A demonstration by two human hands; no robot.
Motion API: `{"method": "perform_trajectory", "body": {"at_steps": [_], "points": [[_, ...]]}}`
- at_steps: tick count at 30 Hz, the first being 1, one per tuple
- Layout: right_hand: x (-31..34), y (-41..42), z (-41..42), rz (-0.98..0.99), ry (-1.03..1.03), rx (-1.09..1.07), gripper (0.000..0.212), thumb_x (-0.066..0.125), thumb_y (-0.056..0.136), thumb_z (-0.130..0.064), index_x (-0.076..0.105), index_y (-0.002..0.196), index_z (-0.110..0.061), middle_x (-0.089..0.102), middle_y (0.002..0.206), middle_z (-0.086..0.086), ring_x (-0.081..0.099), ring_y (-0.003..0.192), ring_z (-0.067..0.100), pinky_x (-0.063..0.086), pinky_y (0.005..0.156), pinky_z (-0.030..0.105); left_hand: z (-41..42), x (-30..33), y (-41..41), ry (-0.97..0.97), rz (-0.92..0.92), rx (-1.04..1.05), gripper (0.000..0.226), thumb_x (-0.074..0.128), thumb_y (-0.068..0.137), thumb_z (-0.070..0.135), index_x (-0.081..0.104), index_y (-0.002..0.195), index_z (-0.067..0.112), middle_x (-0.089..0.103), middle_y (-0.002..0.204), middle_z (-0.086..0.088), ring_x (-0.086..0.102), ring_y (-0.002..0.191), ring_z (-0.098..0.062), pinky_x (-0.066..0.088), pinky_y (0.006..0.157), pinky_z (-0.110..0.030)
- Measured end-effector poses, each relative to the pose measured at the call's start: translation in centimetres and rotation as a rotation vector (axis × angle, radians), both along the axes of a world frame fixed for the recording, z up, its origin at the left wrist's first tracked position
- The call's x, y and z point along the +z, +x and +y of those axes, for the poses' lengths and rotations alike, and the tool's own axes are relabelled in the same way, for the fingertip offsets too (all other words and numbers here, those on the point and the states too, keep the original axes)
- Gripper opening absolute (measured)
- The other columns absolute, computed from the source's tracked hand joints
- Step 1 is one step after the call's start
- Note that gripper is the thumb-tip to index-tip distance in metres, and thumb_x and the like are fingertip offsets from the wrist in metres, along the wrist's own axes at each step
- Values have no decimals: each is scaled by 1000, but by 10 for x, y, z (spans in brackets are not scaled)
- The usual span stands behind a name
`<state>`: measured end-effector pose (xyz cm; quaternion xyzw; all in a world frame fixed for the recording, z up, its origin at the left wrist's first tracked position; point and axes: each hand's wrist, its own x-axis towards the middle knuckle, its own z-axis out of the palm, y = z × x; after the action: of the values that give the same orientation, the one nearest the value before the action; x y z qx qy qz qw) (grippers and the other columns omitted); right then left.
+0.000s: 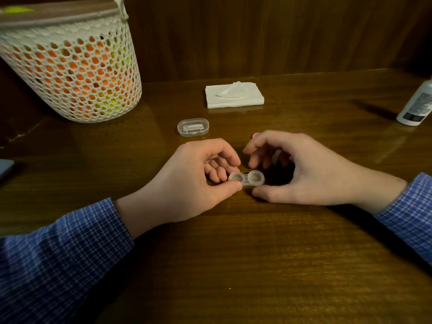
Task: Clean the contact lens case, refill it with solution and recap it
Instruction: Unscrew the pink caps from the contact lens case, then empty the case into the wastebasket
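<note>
The lens case [246, 178] is a clear 2-well unit. Both wells are uncapped and face up. It sits at the centre of the tabletop [233, 253], low over the wood or on it; contact cannot be confirmed.

The left hand [194, 181] pinches the left well of the case between thumb and fingertips, with the remaining fingers curled under the palm. The right hand [304, 169] is just right of the case. Its fingers are loosely curled and arched over the area behind the right well, and its thumb lies on the tabletop just in front of the case. Whether the thumb touches the case cannot be determined. The right hand holds nothing visible. Both wrists carry blue checked sleeves [58, 265].

Positions relative to the case:
- A pink item [256, 135], mostly hidden by the right fingers, lies just behind the right hand. Its identity cannot be determined.
- A small clear box [192, 127] lies behind the case and slightly left.
- A stack of white tissues [234, 94], with a crumpled top sheet, lies farther behind.
- A white mesh basket [70, 66] with orange and yellow-green contents stands far behind and to the left.
- A white bottle [418, 101] stands far right, at the frame edge.
</note>
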<state>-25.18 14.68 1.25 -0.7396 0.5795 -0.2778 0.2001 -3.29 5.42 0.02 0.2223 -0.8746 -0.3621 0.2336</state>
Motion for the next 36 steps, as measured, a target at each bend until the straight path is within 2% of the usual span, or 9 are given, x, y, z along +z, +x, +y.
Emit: {"method": "perform_trajectory", "body": {"at_steps": [2, 4, 10, 16, 24, 26, 29, 33, 36], "points": [[1, 0, -1, -24, -14, 6, 55, 82, 74, -43, 62, 124, -32, 72, 101, -16, 69, 99, 5, 53, 100, 37, 0, 0, 0, -4, 1, -2, 30, 84, 81, 16, 70, 107, 22, 73, 94, 8, 69, 81, -19, 60, 66, -33], [0, -1, -1, -38, -13, 9, 55, 84, 76, -37, 62, 126, -31, 74, 98, -17, 70, 96, 4, 52, 103, 33, -1, 0, 1, -3, 5, -5, 30, 84, 81, 16, 70, 107, 22, 73, 94, 7, 69, 80, -18, 60, 66, -33], [1, -1, -1, -101, -4, -15, 65, 85, 75, -32, 59, 134, -27, 76, 97, -16, 73, 91, 6, 58, 88, 27, -1, -1, 1, -10, 9, -3, 31, 84, 81, 17, 70, 108, 23, 73, 94, 8, 70, 81, -17, 61, 67, -31], [16, 12, -1, -160, -31, -38, 73, 87, 74, -24, 55, 139, -27, 78, 96, -13, 75, 88, 5, 58, 86, 20, 11, 11, 11, 68, 93, 93, 31, 83, 82, 10, 69, 108, 20, 73, 95, 1, 71, 81, -21, 63, 71, -38], [47, 105, 10, -225, -109, 66, 72, 89, 74, -22, 58, 138, -19, 79, 93, -10, 76, 84, 6, 59, 85, 21, 59, 27, 106, 68, 301, 317, 38, 84, 80, 9, 66, 112, 21, 75, 99, 6, 74, 92, -16, 63, 79, -29], [54, 142, 16, -233, -116, 120, 73, 89, 73, -24, 57, 139, -20, 79, 93, -12, 76, 84, 5, 61, 83, 23, 78, 22, 145, 98, 389, 381, 42, 86, 77, 12, 66, 113, 21, 76, 102, 4, 75, 96, -17, 62, 81, -28], [57, 203, 26, -266, -119, 220, 74, 89, 74, -27, 57, 139, -21, 79, 93, -12, 76, 82, 5, 62, 81, 24, 110, 10, 201, 281, 692, 469, 44, 88, 72, 17, 69, 112, 20, 77, 106, -5, 75, 100, -20, 60, 83, -28], [50, 284, 41, -283, -114, 313, 71, 89, 76, -29, 57, 139, -25, 78, 92, -16, 74, 84, 1, 60, 79, 18, 153, -14, 262, 517, 1079, 537, 42, 89, 71, 9, 72, 109, 15, 75, 107, -12, 73, 99, -22, 60, 84, -32], [38, 340, 54, -309, -103, 368, 71, 88, 76, -31, 56, 139, -28, 77, 93, -18, 74, 84, 0, 60, 77, 17, 179, -28, 301, 608, 1251, 604, 47, 92, 67, 9, 72, 109, 12, 74, 109, -16, 72, 102, -25, 60, 89, -37]]}}
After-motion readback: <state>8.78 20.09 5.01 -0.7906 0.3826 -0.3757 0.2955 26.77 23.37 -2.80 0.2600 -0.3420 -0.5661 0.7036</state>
